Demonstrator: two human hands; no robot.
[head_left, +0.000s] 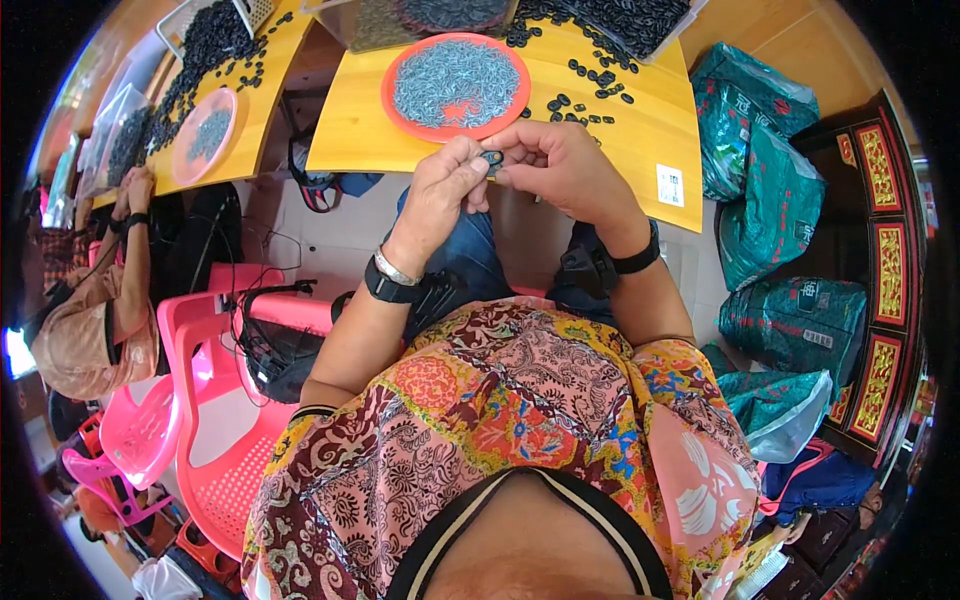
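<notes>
We have a small dark oval piece (pixel 491 159) up between our two hands, just on the near side of the round red plate (pixel 524 84) and over the near edge of the yellow table (pixel 350 130). Our left hand (pixel 445 190) grasps the piece, pinching it between thumb and bent fingers. Our right hand (pixel 565 168) meets it from the other side with thumb and forefinger drawn together at its edge; we cannot tell whether those fingertips grip the piece or only touch it, nor whether something finer sits between them. The plate carries a spread of thin grey metal pins (pixel 450 78), with a patch of red showing through toward us. Behind the plate stands a clear plastic bin (pixel 365 30), and to its right lies a heap of black oval pieces (pixel 632 22), with loose black ovals (pixel 604 77) scattered on the tabletop nearer to us. A white label (pixel 670 186) is stuck near the table's right end. Beside that end we see green woven bags (pixel 770 210) in front of a dark cabinet (pixel 888 265) with red and gold panels. On our left, a co-worker (pixel 100 335) sits at another table by a pink plate (pixel 184 158), and a pink plastic chair (pixel 225 480) stands near us.
</notes>
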